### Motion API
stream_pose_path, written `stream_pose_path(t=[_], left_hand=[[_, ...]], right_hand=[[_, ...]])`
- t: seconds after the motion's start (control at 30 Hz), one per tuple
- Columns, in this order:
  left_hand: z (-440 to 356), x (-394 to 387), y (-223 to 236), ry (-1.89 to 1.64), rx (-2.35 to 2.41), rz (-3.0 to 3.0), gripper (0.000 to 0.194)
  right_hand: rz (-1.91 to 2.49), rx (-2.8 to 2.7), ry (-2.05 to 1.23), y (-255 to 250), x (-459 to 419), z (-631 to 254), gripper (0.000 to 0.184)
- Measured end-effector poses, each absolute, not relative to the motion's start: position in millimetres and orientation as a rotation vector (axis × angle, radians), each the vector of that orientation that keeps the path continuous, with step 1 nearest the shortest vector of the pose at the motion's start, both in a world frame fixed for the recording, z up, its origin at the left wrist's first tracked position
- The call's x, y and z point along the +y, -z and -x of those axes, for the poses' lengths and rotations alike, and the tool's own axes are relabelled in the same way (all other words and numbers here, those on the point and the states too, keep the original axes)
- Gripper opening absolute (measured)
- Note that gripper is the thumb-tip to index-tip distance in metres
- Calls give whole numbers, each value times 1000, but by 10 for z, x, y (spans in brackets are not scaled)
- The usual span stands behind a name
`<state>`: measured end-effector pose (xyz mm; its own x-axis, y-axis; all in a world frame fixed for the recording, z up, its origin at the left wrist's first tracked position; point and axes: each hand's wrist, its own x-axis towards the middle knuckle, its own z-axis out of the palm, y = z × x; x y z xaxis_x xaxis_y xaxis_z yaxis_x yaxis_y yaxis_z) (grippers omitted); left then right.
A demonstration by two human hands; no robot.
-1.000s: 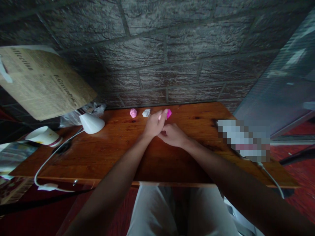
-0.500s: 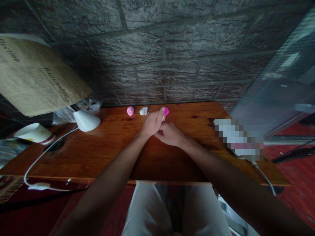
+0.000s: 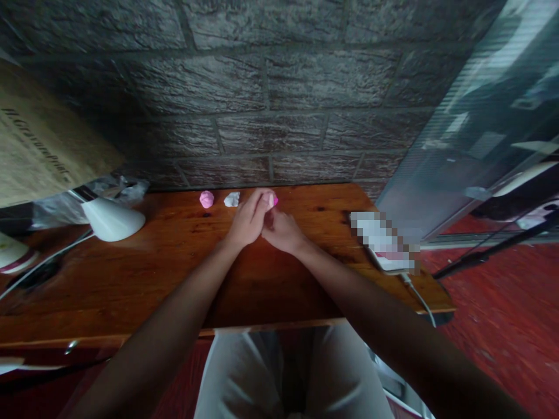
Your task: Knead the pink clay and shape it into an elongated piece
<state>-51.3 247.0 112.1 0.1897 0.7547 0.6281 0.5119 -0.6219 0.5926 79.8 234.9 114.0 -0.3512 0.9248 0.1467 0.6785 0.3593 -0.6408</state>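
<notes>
My left hand [image 3: 248, 222] and my right hand [image 3: 282, 231] meet over the wooden table, palms turned toward each other. The fingers of both are closed. Something pale pink shows at the fingertips, but I cannot tell whether it is a held piece or the fingers themselves. A bright magenta lump [image 3: 275, 199] peeks out just behind the fingertips, mostly hidden. To the left of my hands lie a crumpled white lump [image 3: 232, 199] and a pink ball [image 3: 207, 199], both apart from my fingers.
On the left stand a lamp with a white base [image 3: 114, 220] and newsprint shade [image 3: 48, 137], and a paper cup [image 3: 13, 254]. A phone [image 3: 382, 241] with a cable lies right on the table [image 3: 174, 273]. A stone wall [image 3: 305, 75] rises behind.
The view has swung right, so everything sits further left. My hands have drawn closer together and slightly nearer the magenta lump, covering more of it. The other lumps stay put.
</notes>
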Motion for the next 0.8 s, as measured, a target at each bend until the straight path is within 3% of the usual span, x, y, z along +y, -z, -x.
stream_pose_path(t=[0.17, 0.3, 0.53, 0.8], left_hand=[[508, 2486, -1091, -1383, 1141, -2194, 30], [495, 2499, -1076, -1441, 1163, -2151, 35], [535, 2478, -1141, -1462, 1192, -2242, 22], [543, 2461, -1149, -1382, 1089, -2312, 20]], right_hand=[[1382, -1943, -783, -1097, 2395, -822, 24], [1299, -1874, -712, -1075, 2438, -862, 25], [1320, -1802, -685, -1037, 2502, -891, 27], [1228, -1777, -606, -1013, 2555, -920, 28]])
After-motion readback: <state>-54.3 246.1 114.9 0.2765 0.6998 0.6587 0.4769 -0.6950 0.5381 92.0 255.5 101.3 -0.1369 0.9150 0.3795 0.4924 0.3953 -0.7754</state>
